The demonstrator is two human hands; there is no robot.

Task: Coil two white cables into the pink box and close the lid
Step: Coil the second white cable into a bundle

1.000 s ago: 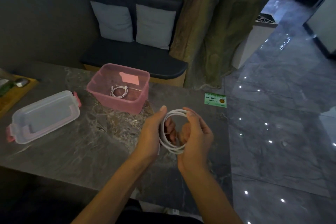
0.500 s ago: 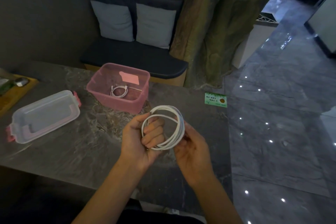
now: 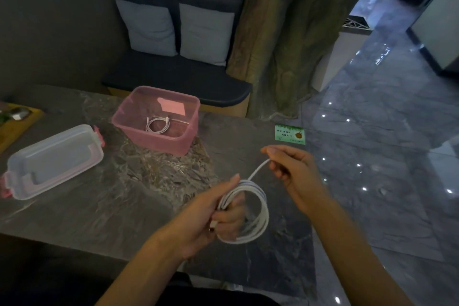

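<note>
Left hand (image 3: 218, 216): curled round one side of the white cable coil (image 3: 250, 213), clamping the stacked loops near the coil's 9 o'clock edge; a connector end pokes out under the thumb side.
Right hand (image 3: 290, 169): pinching the cable's free tail (image 3: 259, 169) between thumb and forefinger, up at 1 o'clock from the coil.
Free tail: short, pulled nearly straight, running from the top of the coil toward 1 o'clock.
Coil: several turns, held above the table (image 3: 99, 206), plane roughly facing the camera, hoop hanging off the left fingers.
Pink box (image 3: 159, 119): open-topped, on the table at 11 o'clock from the coil, well apart from both hands.
First cable (image 3: 157, 125): small white coil already lying on the box floor.
Lid (image 3: 53, 154): clear with pink latches, flat on the table at 9 o'clock from the box, just beside it.
Key relation: box lies up and leftward of the grip; left hand, carrying the coil, is the nearer one to it.
Step, as judged: last tail being wound or tucked; drop into the box and lid closing not yet done.
Risk, as judged: springy loops may fan open if the left grip loosens.
Surroundings: green card (image 3: 290, 134) near the table's far right edge; bench with two grey cushions (image 3: 173, 30) beyond.
</note>
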